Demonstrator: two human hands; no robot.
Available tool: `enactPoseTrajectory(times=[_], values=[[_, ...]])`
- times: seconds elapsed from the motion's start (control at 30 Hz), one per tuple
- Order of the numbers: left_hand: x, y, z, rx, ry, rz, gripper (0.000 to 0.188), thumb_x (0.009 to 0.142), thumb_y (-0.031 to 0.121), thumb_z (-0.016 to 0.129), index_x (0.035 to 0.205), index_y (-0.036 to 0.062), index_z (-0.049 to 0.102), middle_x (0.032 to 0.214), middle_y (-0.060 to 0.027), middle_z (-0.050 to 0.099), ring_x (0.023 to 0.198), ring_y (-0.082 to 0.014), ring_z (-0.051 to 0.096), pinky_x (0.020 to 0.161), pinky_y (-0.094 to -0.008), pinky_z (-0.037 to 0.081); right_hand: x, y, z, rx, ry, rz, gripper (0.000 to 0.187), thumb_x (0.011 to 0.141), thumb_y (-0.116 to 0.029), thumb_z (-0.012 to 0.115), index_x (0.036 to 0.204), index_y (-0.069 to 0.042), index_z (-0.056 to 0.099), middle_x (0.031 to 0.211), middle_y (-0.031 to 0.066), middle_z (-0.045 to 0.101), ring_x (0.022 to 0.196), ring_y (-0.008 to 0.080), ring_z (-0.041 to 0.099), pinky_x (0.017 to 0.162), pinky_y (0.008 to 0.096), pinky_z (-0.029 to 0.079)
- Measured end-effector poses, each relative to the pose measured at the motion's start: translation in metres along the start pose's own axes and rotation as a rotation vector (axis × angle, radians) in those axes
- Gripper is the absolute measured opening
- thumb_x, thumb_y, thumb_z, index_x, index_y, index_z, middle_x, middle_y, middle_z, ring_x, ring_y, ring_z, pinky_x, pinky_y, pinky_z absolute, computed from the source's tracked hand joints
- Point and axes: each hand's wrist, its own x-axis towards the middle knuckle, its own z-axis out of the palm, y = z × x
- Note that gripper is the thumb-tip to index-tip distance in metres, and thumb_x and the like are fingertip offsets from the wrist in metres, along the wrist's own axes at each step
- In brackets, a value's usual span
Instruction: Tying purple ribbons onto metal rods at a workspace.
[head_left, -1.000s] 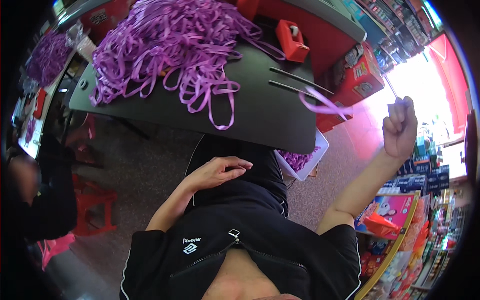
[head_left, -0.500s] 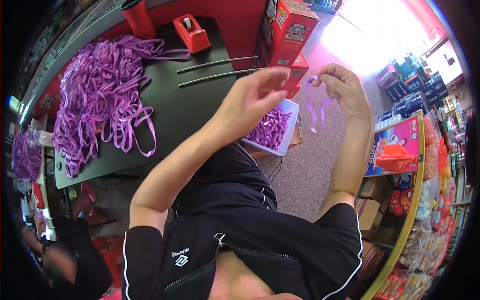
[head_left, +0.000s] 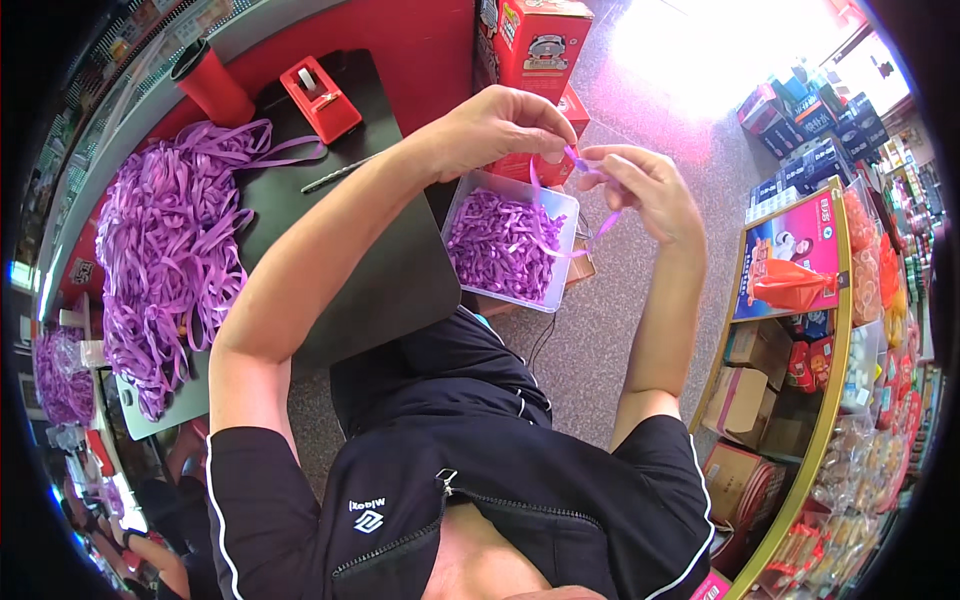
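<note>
My left hand (head_left: pixel 505 130) and my right hand (head_left: pixel 642 190) meet in front of me, each with thumb and fingers pinched on a thin purple ribbon (head_left: pixel 537 187). A small bunched part of the ribbon shows between the fingertips; whether it is a knot I cannot tell. One length hangs below my left fingers, and another dangles under my right hand. Beneath them stands a translucent plastic bin (head_left: pixel 569 212) filled with short purple ribbon pieces (head_left: pixel 500 245). To the left, a large heap of purple ribbon (head_left: pixel 165 240) covers part of the dark table (head_left: pixel 340 280).
A red tape dispenser (head_left: pixel 322 103), a red cylinder (head_left: pixel 215 90) and a metal rod (head_left: pixel 335 175) lie at the table's far side. Red boxes (head_left: pixel 545 50) stand beyond the bin. Shelves with packaged goods (head_left: pixel 835 470) line the right. Another person's arm (head_left: pixel 155 555) shows lower left.
My left hand has come right and closed on the ribbon. My right hand has moved left and slightly down to meet it. The view has shifted, showing more of the bin.
</note>
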Motion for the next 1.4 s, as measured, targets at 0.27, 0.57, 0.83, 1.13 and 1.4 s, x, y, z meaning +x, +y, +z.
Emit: enactPoseTrajectory(times=[0.27,0.57,0.83,1.13,1.4], values=[[0.030,-0.025,-0.067,0.714,-0.033,0.023,0.017,0.086,0.010,0.060,0.097,-0.0010,0.067,0.086,-0.0075,0.068,0.084,-0.0133,0.062,0.082,-0.0291,0.047,0.074,0.068,0.057,0.323,0.266,-0.119,0.018,0.088,-0.009,0.064,0.102,0.002,0.066,0.086,0.0094,0.069,0.074,0.0096,0.064,0.063,0.0207,0.049],[-0.026,-0.042,-0.111,0.905,0.144,-0.099,0.020,0.083,0.010,0.059,0.097,-0.0001,0.068,0.097,-0.0126,0.065,0.091,-0.0250,0.063,0.082,-0.0335,0.049,0.126,0.128,0.114,0.653,-0.098,-0.168,0.016,0.092,-0.006,0.057,0.105,0.000,0.064,0.100,0.0127,0.068,0.082,0.0104,0.062,0.075,0.0228,0.051],[-0.047,-0.054,-0.089,0.936,0.497,-0.086,0.018,0.081,0.008,0.060,0.096,-0.0005,0.068,0.097,-0.0148,0.064,0.090,-0.0277,0.064,0.080,-0.0342,0.050,0.124,0.133,0.138,0.623,-0.074,-0.176,0.022,0.092,-0.014,0.059,0.109,-0.001,0.063,0.108,0.0103,0.067,0.092,0.0122,0.063,0.081,0.0238,0.048],[-0.056,-0.043,-0.072,0.881,0.641,-0.183,0.019,0.082,0.013,0.063,0.096,0.0005,0.068,0.088,-0.0150,0.068,0.086,-0.0251,0.066,0.078,-0.0329,0.050,0.112,0.135,0.160,0.778,0.033,-0.252,0.025,0.092,-0.010,0.058,0.114,0.001,0.061,0.112,0.0121,0.065,0.098,0.0144,0.063,0.083,0.0219,0.047],[-0.054,-0.054,-0.073,0.839,0.591,-0.200,0.024,0.083,0.018,0.063,0.098,0.0004,0.070,0.090,-0.0151,0.070,0.085,-0.0229,0.067,0.078,-0.0317,0.050,0.107,0.142,0.166,0.813,0.083,-0.168,0.025,0.094,-0.009,0.055,0.117,-0.002,0.058,0.116,0.0136,0.063,0.097,0.0140,0.062,0.078,0.0216,0.047]])
